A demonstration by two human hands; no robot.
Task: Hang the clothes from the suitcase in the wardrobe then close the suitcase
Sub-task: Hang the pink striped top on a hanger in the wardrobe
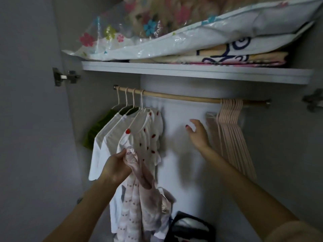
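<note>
Head view: left hand (117, 166) grips pink garment (138, 193), keeping it ready; right hand (198, 133), fingers spread, empty, reaches toward spare hangers (230, 130) just right of it.

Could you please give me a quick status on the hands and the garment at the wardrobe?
Left hand grips pink garment, not yet hung. Right hand open, beside empty pink hangers on rod. Rod's middle free.

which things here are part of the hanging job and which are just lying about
In the job: pink garment in left hand; right hand; spare hangers; rod; hung clothes.
Lying about: bagged bedding on shelf; black bag.
</note>
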